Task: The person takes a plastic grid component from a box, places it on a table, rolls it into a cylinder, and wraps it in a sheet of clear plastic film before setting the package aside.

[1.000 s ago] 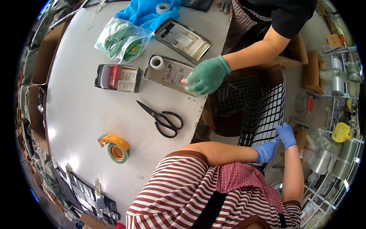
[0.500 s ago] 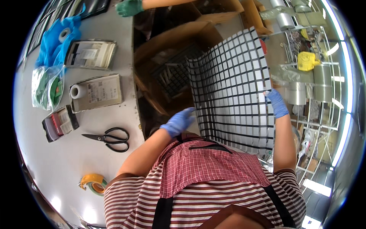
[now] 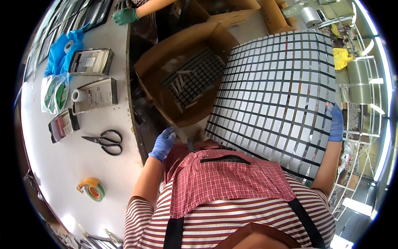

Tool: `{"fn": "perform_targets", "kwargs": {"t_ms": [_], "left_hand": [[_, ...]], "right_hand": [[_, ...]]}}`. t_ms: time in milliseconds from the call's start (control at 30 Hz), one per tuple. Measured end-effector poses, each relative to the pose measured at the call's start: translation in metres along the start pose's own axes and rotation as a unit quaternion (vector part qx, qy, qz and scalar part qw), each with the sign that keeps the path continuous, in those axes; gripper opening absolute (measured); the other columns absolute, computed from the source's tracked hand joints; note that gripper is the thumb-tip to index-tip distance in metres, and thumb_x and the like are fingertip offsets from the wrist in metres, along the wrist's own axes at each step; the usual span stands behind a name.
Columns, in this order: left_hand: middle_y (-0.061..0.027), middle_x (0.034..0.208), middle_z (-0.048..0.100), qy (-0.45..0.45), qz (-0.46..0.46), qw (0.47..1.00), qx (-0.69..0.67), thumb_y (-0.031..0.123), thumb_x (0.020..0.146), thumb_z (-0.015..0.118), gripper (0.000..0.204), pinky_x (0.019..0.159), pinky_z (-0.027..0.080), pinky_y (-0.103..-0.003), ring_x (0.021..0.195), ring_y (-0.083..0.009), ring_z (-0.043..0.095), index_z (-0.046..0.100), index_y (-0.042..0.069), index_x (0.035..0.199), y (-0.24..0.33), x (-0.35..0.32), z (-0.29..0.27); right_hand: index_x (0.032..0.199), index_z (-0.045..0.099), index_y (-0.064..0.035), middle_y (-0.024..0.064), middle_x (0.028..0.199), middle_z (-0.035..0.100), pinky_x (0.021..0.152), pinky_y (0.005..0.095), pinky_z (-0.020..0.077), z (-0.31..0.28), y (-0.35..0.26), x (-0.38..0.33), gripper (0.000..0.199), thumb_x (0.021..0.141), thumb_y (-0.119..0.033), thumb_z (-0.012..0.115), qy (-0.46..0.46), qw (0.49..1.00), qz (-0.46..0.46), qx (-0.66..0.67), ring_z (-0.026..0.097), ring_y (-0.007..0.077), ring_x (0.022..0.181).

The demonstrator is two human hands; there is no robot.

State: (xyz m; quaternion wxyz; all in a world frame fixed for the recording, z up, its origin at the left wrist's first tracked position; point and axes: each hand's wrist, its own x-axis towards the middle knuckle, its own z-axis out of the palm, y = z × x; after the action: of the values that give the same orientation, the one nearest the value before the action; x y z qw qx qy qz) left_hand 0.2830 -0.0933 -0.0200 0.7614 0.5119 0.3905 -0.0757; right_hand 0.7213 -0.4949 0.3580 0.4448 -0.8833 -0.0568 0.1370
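The right hand (image 3: 336,122) is pinching the right edge of the gridded sheet (image 3: 271,95), apparently holding it spread beside the cardboard box (image 3: 195,38), while the left hand (image 3: 163,144), loosely extended and empty, is hovering near the table (image 3: 58,166).

Bright white strip lights (image 3: 357,206) glow at right, glare whitens the table (image 3: 60,182) at lower left, shadow dims the box (image 3: 151,72) inside, the sheet (image 3: 274,94) looks clear, and fisheye distortion curves edges toward a black rim.
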Motion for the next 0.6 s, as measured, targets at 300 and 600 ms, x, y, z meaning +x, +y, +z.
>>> {"fn": "perform_targets", "kwargs": {"t_ms": [300,600], "left_hand": [[-0.0173,0.125,0.063,0.118,0.089,0.981,0.122,0.02,0.095,0.06,0.042,0.101,0.044,-0.034,0.116,-0.0258,0.059,0.054,0.001,0.132,-0.079,-0.066,0.074],[-0.014,0.118,0.064,0.155,0.188,0.953,0.178,0.018,0.098,0.056,0.042,0.098,0.046,-0.031,0.111,-0.0226,0.059,0.05,-0.004,0.133,-0.04,-0.156,0.124]], "right_hand": [[0.099,0.071,-0.0044,0.0065,0.087,0.069,0.071,0.0296,0.05,-0.007,0.086,0.08,0.042,0.085,-0.044,0.068,0.014,0.998,0.052,0.01,0.061,0.0146,0.074],[0.104,0.068,-0.0045,0.011,0.092,0.071,0.071,0.0325,0.0534,0.04,0.075,0.115,0.039,0.078,-0.033,0.073,-0.039,0.993,0.006,0.11,0.065,0.0208,0.075]]}}
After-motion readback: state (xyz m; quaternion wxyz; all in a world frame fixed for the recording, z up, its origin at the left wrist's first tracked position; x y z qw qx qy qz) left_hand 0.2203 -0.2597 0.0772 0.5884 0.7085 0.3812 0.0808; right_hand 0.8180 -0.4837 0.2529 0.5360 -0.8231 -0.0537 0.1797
